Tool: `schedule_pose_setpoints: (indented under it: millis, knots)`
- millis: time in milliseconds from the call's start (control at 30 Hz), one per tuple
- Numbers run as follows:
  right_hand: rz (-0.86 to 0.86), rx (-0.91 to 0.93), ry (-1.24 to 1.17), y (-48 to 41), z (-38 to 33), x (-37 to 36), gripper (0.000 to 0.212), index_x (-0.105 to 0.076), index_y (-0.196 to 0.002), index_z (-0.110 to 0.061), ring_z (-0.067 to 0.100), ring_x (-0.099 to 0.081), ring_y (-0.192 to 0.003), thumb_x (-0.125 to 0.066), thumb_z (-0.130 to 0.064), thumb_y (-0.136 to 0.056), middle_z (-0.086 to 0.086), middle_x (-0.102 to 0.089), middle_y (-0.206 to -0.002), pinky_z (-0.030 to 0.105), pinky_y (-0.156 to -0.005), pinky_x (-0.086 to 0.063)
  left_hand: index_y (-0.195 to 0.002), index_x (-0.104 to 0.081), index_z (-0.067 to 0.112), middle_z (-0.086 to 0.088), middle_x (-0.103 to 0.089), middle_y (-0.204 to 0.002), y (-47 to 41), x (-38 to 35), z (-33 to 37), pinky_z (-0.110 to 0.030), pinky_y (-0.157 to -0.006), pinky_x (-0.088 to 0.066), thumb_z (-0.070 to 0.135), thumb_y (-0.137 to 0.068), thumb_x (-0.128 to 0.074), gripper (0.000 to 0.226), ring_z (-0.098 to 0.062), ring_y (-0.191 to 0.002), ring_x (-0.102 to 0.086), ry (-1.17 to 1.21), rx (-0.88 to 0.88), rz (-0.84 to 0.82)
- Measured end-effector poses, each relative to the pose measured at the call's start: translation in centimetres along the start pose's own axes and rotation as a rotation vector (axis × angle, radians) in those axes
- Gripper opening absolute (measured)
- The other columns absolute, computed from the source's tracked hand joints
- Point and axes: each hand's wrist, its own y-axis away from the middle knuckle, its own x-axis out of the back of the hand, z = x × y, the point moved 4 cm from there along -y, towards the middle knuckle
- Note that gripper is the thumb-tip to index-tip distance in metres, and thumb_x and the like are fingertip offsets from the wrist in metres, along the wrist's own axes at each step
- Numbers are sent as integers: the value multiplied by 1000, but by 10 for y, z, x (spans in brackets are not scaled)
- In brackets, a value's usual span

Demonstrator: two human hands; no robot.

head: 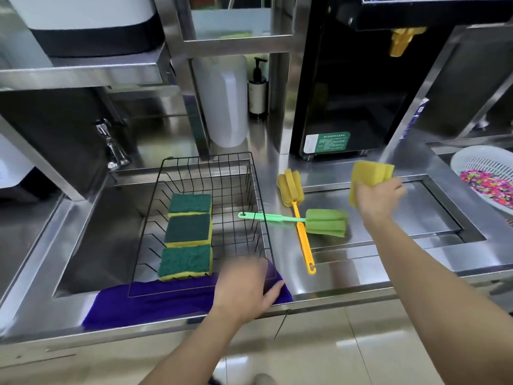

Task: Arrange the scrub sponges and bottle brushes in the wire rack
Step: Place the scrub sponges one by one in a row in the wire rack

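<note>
While the right hand (379, 198) gripped a small stack of yellow sponges (370, 177) above the tabletop (347, 276), its fingers (395, 187) clenched around them, the left hand (245, 284) lay at the near right corner of the wire rack (200, 223), apparently to steady it; whether its blurred fingers were closed on the wire or resting flat could not be told. Three green-topped scrub sponges (187, 236) already sat in a row down the rack's left side, leaving the right side free, probably for the rest. Two bottle brushes waited outside, crossed over each other: the yellow brush (295, 215) on the steel, the green brush (319, 222) with its handle tip poking over the rack's right edge, where it could snag an incoming load. A purple cloth (155, 301) lay under the rack's front edge. A white colander (485, 173) stood far right, well clear.
</note>
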Motion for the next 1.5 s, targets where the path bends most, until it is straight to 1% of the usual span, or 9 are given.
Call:
schedule_pose_setpoints:
  millis: [267, 333, 467, 567, 667, 733, 900, 1300, 1500]
  knots:
    - [-300, 291, -27, 54, -68, -47, 54, -40, -121, 2, 24, -48, -95, -69, -21, -81, 14, -29, -137, 27, -81, -40, -76, -61, 11, -3, -59, -68, 19, 8, -46, -36, -56, -45, 57, -80, -43, 50, -26, -63, -56, -60, 71, 57]
    - [-409, 292, -16, 68, -77, -64, 44, -43, -115, -4, 31, -60, -81, -66, -21, -82, 15, -37, -130, 33, -64, -55, -78, -61, 11, -3, -59, -70, 23, 11, -57, -35, -57, -45, 58, -80, -43, 51, -25, -65, -56, -74, 92, 58]
    - [-552, 289, -44, 98, -93, -98, 27, -41, -95, -12, 15, -56, -37, -63, -13, -80, 14, -59, -93, 19, -26, -35, -74, -57, 13, -2, -56, -69, 41, 14, -80, -33, -58, -42, 60, -78, -49, 48, -24, -64, -54, -92, 158, 76]
    - [-634, 265, -47, 117, -99, -123, 31, -46, -98, -17, 17, -49, -43, -64, -3, -77, 8, -55, -76, 23, -32, -36, -74, -55, 13, -2, -54, -69, 49, 13, -89, -33, -58, -41, 59, -80, -53, 46, -23, -64, -52, -79, 209, 114]
    - [-720, 188, -107, 128, -100, -149, 41, -51, -108, -14, 16, -49, -52, -65, 7, -76, 10, -55, -90, 26, -44, -45, -75, -56, 13, -2, -54, -69, 51, 14, -91, -32, -58, -41, 58, -83, -51, 45, -23, -64, -51, -63, 225, 152]
    - [-790, 120, -195, 133, -100, -166, 59, -51, -125, -15, 16, -57, -69, -68, 9, -74, 6, -55, -107, 31, -71, -57, -75, -56, 14, -1, -54, -69, 52, 13, -91, -32, -58, -41, 58, -83, -52, 45, -23, -64, -51, -59, 235, 167]
    - [-857, 44, -319, 145, -105, -208, 57, -50, -136, -20, 21, -50, -124, -69, -25, -82, 1, -46, -138, 40, -110, -39, -75, -57, 14, 0, -53, -68, 54, 12, -90, -32, -58, -37, 58, -81, -57, 44, -21, -64, -49, -52, 231, 198]
    - [-707, 314, -57, 168, -115, -275, 27, -68, -111, -19, 18, -50, -99, -66, -17, -84, 12, -49, -132, 21, -92, -41, -77, -59, 15, 2, -55, -69, 55, 13, -89, -30, -58, -36, 58, -83, -54, 44, -18, -65, -49, -15, 249, 177]
    - [-616, 278, -54, 169, -116, -290, 15, -54, -100, -21, 24, -48, -123, -63, -17, -88, 12, -42, -136, 21, -95, -34, -75, -57, 17, 3, -54, -69, 54, 12, -89, -29, -58, -37, 59, -83, -53, 43, -17, -66, -48, -15, 256, 145]
